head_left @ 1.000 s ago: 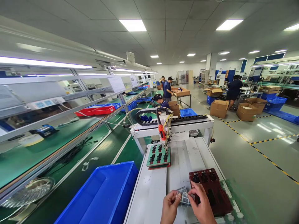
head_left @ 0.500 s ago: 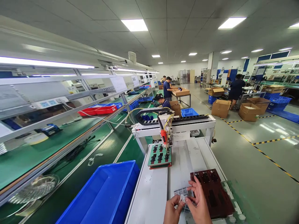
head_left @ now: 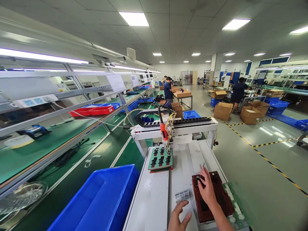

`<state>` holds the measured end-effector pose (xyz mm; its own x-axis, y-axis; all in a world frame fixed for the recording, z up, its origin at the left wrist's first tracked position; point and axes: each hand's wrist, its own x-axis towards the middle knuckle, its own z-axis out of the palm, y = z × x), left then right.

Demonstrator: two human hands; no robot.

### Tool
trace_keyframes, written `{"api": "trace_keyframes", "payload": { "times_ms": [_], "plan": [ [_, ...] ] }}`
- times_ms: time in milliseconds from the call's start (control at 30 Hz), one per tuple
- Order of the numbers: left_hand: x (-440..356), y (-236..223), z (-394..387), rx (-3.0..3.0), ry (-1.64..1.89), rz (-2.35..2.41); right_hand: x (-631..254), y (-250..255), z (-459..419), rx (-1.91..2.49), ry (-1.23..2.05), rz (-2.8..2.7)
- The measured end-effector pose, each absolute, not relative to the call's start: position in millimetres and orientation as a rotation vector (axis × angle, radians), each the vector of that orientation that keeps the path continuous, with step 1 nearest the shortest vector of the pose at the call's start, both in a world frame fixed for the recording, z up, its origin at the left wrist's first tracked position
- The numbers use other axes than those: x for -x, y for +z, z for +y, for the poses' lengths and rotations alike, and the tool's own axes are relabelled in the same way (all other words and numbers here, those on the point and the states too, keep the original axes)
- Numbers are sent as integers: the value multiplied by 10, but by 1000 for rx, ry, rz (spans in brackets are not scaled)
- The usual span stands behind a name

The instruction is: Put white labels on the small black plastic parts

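Observation:
My left hand (head_left: pixel 178 218) is over the white machine bed, thumb and fingers apart, with nothing in it. Just beyond its fingertips lies a sheet of small silvery labels (head_left: pixel 182 196). My right hand (head_left: pixel 206 186) reaches over a dark red fixture (head_left: pixel 218 183) with cut-out slots. Its thumb and forefinger are at a small black part (head_left: pixel 199 181) on the fixture's far left; whether they grip it I cannot tell. Thin grey tips, apparently of tweezers (head_left: pixel 202 166), stick up from the fingers of that hand.
A green fixture (head_left: pixel 160 158) with several black parts sits under the gantry's red screwdriver (head_left: pixel 164 131). A large blue bin (head_left: pixel 96 199) stands at the left of the bed. Beyond the gantry are co-workers, cardboard boxes (head_left: pixel 222 111) and a workbench (head_left: pixel 72 141).
My hands have come apart from a small white, film-like piece pinched between them. The right hand has moved up and right onto the red fixture; the left has opened. The view has shifted slightly.

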<state>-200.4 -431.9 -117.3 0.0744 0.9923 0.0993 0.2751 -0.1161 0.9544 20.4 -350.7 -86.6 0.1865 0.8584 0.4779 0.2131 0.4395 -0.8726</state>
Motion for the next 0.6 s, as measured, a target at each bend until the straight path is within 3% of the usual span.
{"api": "trace_keyframes", "payload": {
  "times_ms": [267,400,600],
  "plan": [
    [1812,-679,-4193,-1064,1080,838,-56,57,-3937,1054,848,-890],
    [1700,-511,-4302,-829,1060,607,27,199,-4201,1003,997,-911],
    [1787,-229,-4437,-807,1171,618,-26,387,-4551,991,890,-826]
  ]
}}
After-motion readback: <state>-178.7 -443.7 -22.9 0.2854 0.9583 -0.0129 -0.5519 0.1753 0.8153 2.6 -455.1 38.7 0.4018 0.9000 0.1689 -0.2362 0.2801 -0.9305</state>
